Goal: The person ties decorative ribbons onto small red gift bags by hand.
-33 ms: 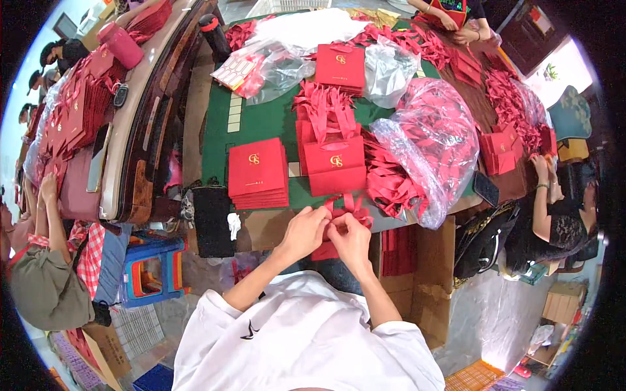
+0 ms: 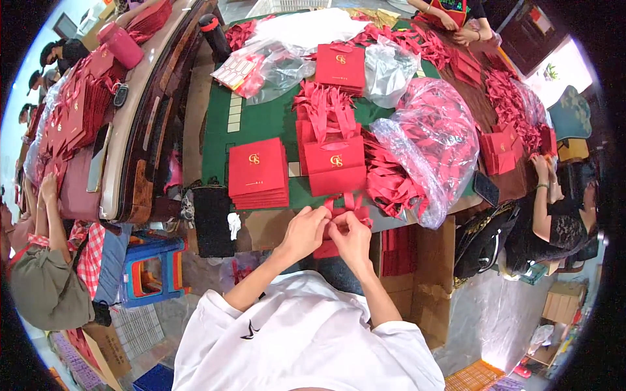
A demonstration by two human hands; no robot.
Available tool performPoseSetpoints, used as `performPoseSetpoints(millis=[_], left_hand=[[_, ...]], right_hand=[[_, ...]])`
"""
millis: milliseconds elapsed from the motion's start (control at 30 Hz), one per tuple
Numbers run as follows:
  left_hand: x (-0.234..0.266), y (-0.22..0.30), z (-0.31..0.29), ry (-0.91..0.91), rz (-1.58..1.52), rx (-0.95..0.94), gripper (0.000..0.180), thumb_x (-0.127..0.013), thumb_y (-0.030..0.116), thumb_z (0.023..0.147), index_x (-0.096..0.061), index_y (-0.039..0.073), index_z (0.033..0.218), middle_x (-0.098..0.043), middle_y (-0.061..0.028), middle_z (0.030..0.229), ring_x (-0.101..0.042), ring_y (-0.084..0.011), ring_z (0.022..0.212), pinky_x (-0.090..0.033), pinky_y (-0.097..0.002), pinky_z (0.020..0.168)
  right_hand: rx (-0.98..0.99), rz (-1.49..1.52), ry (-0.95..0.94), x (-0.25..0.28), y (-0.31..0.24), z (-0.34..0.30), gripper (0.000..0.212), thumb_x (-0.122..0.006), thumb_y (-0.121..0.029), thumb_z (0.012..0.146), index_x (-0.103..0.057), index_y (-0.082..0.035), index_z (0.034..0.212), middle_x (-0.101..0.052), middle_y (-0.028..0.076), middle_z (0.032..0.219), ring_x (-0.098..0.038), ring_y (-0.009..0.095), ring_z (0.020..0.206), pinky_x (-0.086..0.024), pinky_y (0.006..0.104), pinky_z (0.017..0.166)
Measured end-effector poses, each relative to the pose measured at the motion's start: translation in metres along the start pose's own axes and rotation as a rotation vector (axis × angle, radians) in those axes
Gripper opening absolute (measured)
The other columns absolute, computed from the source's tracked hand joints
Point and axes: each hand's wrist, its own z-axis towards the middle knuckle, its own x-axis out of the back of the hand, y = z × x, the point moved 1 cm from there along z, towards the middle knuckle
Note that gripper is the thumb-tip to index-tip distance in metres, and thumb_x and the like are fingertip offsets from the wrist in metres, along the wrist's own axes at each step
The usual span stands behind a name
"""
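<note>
At the table's near edge, my left hand (image 2: 304,229) and my right hand (image 2: 352,240) meet with their fingertips pinched together. Between them is red ribbon (image 2: 349,201) at a red paper bag (image 2: 327,250), which the fingers partly cover; the exact grip point is hidden. Just beyond lies another red gift bag (image 2: 336,171) with gold print, and a bundle of red ribbons (image 2: 325,111) rests above it. To the left sits a neat stack of red bags (image 2: 258,171). On the right, loose ribbons spill from a clear plastic sack (image 2: 438,130).
A green mat (image 2: 218,140) covers the tabletop. Farther back are another bag stack (image 2: 340,65), clear plastic wrapping (image 2: 280,68) and a black bottle (image 2: 214,38). A phone (image 2: 486,188) lies at the right edge. Below stands an open cardboard box (image 2: 433,280). Co-workers sit on both sides.
</note>
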Motion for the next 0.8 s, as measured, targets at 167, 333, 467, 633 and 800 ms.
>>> performPoseSetpoints(millis=[167,333,467,633,800], left_hand=[[0.001,0.0,-0.001,0.043,-0.081,-0.023,0.012,-0.066,0.009,0.086,-0.06,0.005,0.095,-0.066,-0.0127,0.085,-0.059,-0.0338,0.079,-0.049,-0.0448,0.069],[0.001,0.001,-0.003,0.064,-0.04,-0.024,0.019,-0.074,0.012,0.08,-0.062,0.005,0.093,-0.065,-0.0105,0.085,-0.059,-0.0305,0.078,-0.049,-0.0407,0.069],[-0.006,0.008,-0.008,0.153,-0.023,-0.117,0.019,-0.077,0.009,0.075,-0.065,0.005,0.09,-0.063,-0.009,0.083,-0.059,-0.0294,0.078,-0.049,-0.0388,0.069],[-0.014,0.001,-0.012,0.212,-0.048,-0.245,0.015,-0.077,0.005,0.073,-0.067,0.005,0.085,-0.063,-0.0089,0.081,-0.059,-0.0274,0.075,-0.049,-0.0378,0.067],[-0.011,-0.001,-0.006,0.24,-0.045,-0.267,0.014,-0.077,0.006,0.074,-0.066,0.005,0.082,-0.063,-0.0087,0.08,-0.058,-0.0272,0.073,-0.048,-0.0364,0.065]], right_hand=[[0.218,-0.077,0.018,0.008,-0.008,-0.002,0.012,-0.068,-0.008,0.087,-0.061,-0.003,0.096,-0.067,0.016,0.086,-0.067,0.035,0.078,-0.052,0.0421,0.065],[0.301,-0.211,0.005,0.038,-0.03,0.015,0.008,-0.065,-0.007,0.088,-0.066,-0.003,0.095,-0.063,0.014,0.083,-0.064,0.031,0.078,-0.051,0.0399,0.067],[0.295,-0.305,-0.301,0.047,-0.016,0.039,0.015,-0.065,-0.017,0.088,-0.071,-0.004,0.091,-0.067,0.015,0.084,-0.066,0.031,0.079,-0.052,0.0416,0.07],[0.29,-0.216,-0.626,0.052,-0.004,0.07,0.018,-0.068,-0.019,0.085,-0.074,-0.003,0.093,-0.072,0.014,0.084,-0.069,0.025,0.076,-0.054,0.0354,0.072],[0.024,-0.009,-0.697,0.041,0.007,0.076,0.018,-0.07,-0.018,0.08,-0.074,-0.001,0.087,-0.071,0.007,0.075,-0.066,0.014,0.071,-0.052,0.0304,0.069]])
